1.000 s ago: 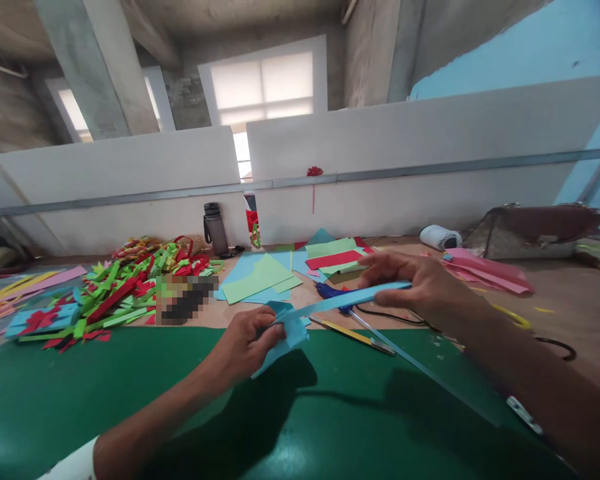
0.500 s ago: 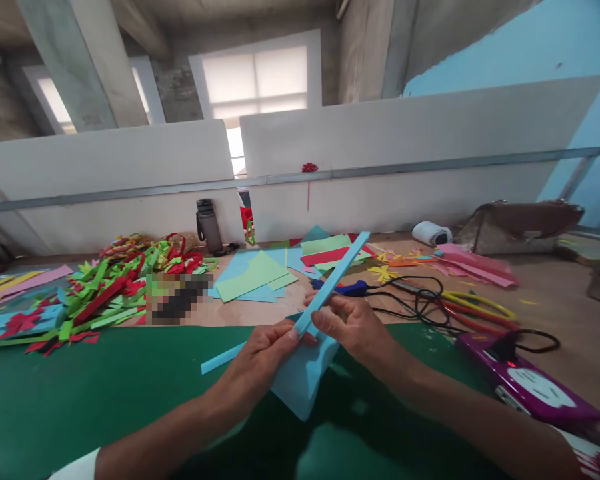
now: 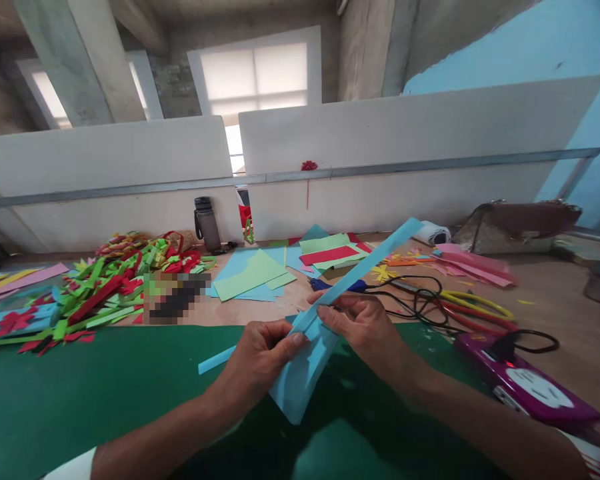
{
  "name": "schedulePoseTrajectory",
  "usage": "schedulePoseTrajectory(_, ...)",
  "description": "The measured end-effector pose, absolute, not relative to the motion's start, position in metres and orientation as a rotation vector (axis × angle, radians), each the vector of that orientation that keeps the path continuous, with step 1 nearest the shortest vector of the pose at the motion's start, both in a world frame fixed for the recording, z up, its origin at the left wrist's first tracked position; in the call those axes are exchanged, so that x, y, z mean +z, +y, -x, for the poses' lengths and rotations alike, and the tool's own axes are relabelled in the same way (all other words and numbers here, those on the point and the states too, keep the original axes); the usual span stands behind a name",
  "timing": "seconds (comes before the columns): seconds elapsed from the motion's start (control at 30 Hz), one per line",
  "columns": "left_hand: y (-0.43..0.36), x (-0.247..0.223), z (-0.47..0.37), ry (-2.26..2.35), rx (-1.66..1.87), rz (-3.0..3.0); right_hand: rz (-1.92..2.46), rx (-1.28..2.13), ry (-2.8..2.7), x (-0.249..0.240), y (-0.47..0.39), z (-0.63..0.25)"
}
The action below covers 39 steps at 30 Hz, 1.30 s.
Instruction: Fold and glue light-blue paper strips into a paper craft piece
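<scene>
Between my hands is a light blue folded paper piece [image 3: 300, 380], held tilted above the green mat [image 3: 145, 393]. A long blue paper strip [image 3: 375, 260] runs across its upper edge and sticks out to the upper right. My left hand [image 3: 263, 357] pinches the piece from the left, thumb on top. With thumb and fingers, my right hand [image 3: 355, 323] grips the strip and the paper's upper right edge. Another blue strip end [image 3: 215, 361] pokes out left of my left hand; its join to the piece is hidden.
Cut paper strips [image 3: 105, 287] heap at the left. Coloured sheets [image 3: 253, 273] lie ahead, beside a blue glue gun [image 3: 343, 286] with a black cord. A purple power strip [image 3: 527, 380] sits at right. Behind stand a bottle [image 3: 207, 225] and a handbag [image 3: 520, 223].
The blue strip's free end has swung right and now leans lower. My left thumb lies flatter across the paper, and the piece's lower corner has shifted slightly left.
</scene>
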State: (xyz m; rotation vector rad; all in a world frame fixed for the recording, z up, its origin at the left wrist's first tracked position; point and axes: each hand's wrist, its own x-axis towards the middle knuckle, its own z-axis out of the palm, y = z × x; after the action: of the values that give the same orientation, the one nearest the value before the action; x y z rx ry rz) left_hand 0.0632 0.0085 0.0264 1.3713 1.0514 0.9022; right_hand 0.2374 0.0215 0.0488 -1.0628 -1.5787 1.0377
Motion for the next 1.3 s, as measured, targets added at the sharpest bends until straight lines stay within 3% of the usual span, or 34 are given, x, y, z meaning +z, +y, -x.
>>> schedulePoseTrajectory(0.87, 0.012, 0.057, -0.036, 1.239, 0.659, -1.884, 0.742, 1.325, -0.871, 0.051, 0.053, -0.256)
schedulePoseTrajectory(1.3, 0.003, 0.042, -0.056, 1.181, 0.761, -1.826, 0.953, 1.235, -1.535, 0.039, 0.029, -0.240)
